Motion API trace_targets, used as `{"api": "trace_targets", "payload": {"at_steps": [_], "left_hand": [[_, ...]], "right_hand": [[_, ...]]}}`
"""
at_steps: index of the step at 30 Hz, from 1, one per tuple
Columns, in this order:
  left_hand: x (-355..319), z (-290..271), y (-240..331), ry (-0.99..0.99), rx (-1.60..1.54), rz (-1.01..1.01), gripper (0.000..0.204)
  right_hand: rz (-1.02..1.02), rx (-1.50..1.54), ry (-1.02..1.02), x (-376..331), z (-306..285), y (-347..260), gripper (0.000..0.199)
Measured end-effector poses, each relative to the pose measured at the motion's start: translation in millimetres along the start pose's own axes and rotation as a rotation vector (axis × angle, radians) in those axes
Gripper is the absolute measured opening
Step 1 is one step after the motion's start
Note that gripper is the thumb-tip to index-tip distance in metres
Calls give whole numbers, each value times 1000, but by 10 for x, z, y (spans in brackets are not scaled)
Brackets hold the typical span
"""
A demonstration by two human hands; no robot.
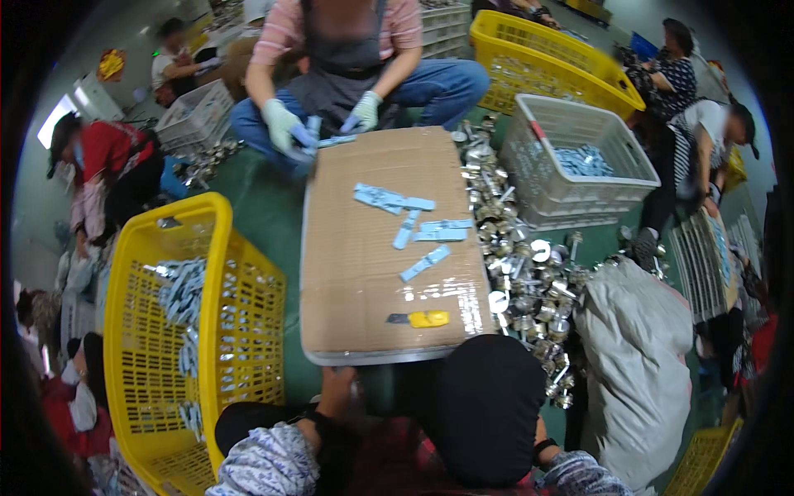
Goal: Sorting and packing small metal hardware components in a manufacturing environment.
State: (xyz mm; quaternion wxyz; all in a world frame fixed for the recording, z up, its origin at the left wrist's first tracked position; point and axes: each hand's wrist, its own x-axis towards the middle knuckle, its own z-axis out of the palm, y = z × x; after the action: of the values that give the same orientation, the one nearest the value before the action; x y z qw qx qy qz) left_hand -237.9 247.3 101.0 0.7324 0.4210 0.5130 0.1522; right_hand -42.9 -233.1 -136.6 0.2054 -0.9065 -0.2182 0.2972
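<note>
My left hand [337, 392] is low at the front edge of a cardboard-topped table [364, 289]; its fingers are blurred and partly hidden. Of my right hand [540, 431], little shows beyond the banded wrist, because my dark-clothed knee [490, 409] covers the rest. A yellow utility knife [428, 319] lies on the cardboard with its blade pointing left. Farther up are several flat light-blue strips [426, 261], some overlapping. Across the table, a person's gloved hands [285, 128] handle more blue strips [335, 141] at the far edge.
On the left stands a yellow basket [217, 281] partly filled with blue pieces. Shiny metal parts [529, 273] are heaped along the table's right side. Behind them is a grey crate [571, 194] with blue pieces; a white sack [637, 355] slumps nearer me. Other people work around.
</note>
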Motion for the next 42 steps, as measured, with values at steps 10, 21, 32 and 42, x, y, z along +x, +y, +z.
{"api": "trace_targets", "payload": {"at_steps": [10, 21, 32, 42], "left_hand": [[40, -59, -31, 0, -30, 141, 41], [28, -93, 3, 85, -116, -52, 49], [-51, -76, 27, 88, -54, 56, 56], [-60, -85, 82, 76, -82, 24, 50]], "right_hand": [[-96, -370, -481, 456, -1423, -1191, 58], [-1170, -205, 16, 1610, -2095, -5280, 21], [-1714, -432, 489, 1612, -1692, -5873, 16], [-1704, -353, 819, 1476, -2078, -5526, 15]]}}
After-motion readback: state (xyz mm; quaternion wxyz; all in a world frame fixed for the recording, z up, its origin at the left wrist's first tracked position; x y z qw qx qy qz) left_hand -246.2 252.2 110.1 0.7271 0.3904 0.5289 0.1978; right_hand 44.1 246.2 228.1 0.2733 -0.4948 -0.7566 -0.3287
